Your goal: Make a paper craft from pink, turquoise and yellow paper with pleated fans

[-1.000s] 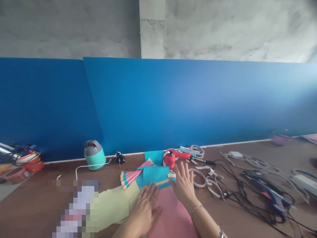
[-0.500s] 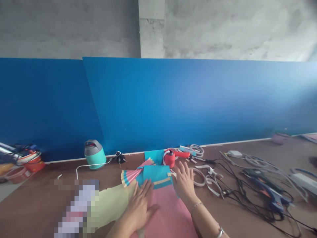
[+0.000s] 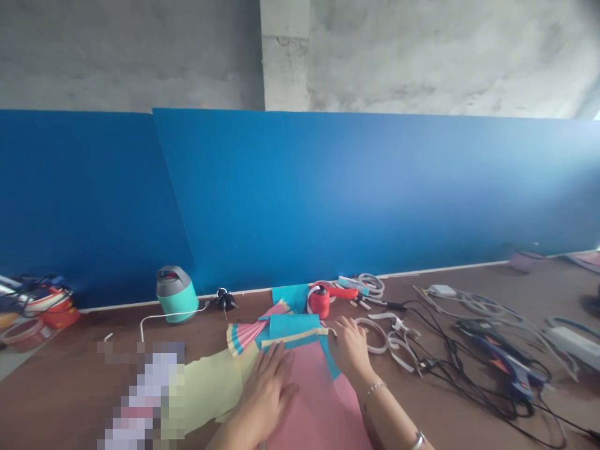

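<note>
Desk (image 3: 60,387), lower frame: my left grip (image 3: 265,390), spread open, steadies pink paper (image 3: 312,394); right grip (image 3: 350,350) curled, hold unclear. Press evenly.

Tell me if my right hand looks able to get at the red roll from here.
Probably yes: the red roll is just beyond the fingers of your right hand, slightly to the left. The blue paper beside that path lies low, and nothing tall seems to stand between.

Pink sheet (image 3: 307,394), pale yellow paper (image 3: 210,384), fan (image 3: 250,331) apparently striped pink, teal and cream
</note>
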A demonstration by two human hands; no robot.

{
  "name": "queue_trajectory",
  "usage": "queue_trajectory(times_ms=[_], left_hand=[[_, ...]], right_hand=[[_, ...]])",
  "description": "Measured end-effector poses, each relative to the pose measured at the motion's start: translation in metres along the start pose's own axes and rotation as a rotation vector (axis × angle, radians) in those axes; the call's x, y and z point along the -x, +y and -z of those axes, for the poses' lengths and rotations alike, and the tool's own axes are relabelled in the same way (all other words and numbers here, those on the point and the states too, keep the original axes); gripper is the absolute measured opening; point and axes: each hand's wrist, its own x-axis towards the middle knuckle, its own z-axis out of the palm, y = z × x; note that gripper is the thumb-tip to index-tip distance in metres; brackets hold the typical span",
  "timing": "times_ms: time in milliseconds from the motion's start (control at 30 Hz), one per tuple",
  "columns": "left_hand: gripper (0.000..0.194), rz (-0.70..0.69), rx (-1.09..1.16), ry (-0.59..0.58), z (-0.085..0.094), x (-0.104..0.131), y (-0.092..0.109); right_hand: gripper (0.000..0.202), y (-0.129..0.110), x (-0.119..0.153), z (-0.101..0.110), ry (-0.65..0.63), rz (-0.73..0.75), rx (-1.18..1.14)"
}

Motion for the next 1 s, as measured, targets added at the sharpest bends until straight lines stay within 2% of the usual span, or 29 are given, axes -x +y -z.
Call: queue_trajectory(times_ms=[167, 333, 467, 633, 700, 833, 1000], left_hand=[[0.035, 0.015, -0.006, 0.097, 0.006, -0.004, 0.005], [0.03, -0.017, 0.026, 0.139, 0.007, -0.002, 0.008], [0.043, -0.074, 0.028, 0.118, 0.003, 0.0, 0.003], [0.035, -0.075, 0.016, 0.155, 0.0, 0.0, 0.004], [0.04, -0.123, 0.031, 0.119, 0.0, 0.002, 0.005], [0.074, -0.213, 0.084, -0.039, -0.003, 0.007, 0.005], [0.075, -0.148, 0.142, -0.126, -0.001, 0.009, 0.005]], right_hand=[[0.033, 0.007, 0.0, -0.003, -0.07, -0.089, 0.07], [0.032, 0.009, -0.001, -0.005, -0.036, -0.14, 0.071], [0.031, 0.009, -0.002, -0.006, -0.005, -0.094, 0.009], [0.03, 0.008, -0.002, -0.007, 0.018, -0.046, -0.046], [0.031, 0.009, -0.002, -0.006, 0.043, -0.065, -0.051], [0.033, 0.01, -0.002, -0.003, 0.074, -0.101, -0.049], [0.034, 0.01, -0.003, 0.0, 0.048, -0.124, -0.064]])
